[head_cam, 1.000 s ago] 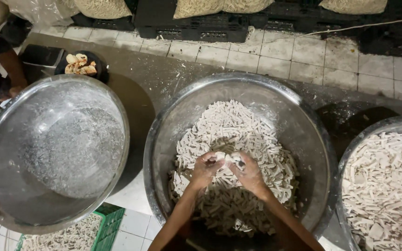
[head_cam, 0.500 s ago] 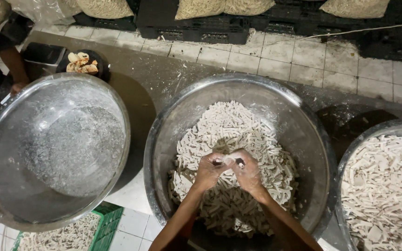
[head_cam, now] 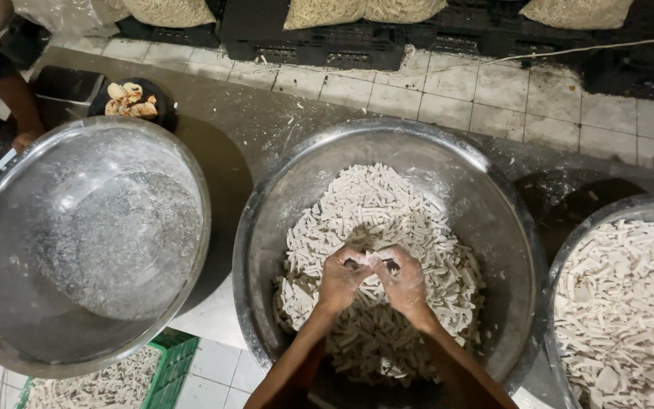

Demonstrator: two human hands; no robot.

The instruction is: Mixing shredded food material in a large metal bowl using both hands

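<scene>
Flour dusts the empty steel basin (head_cam: 85, 242) at left. In the middle basin (head_cam: 493, 227), left hand (head_cam: 340, 279) and right hand (head_cam: 403, 284) meet, fingers (head_cam: 357, 261) clenched on one pale dough strip (head_cam: 372, 259) above the heap of cut sticks (head_cam: 372, 220). Pinched too hard, it could crumble.

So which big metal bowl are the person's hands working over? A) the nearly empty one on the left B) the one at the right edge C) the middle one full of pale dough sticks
C: both the left hand and right hand meet over the middle bowl, pinching a piece above its pale dough sticks.
</scene>
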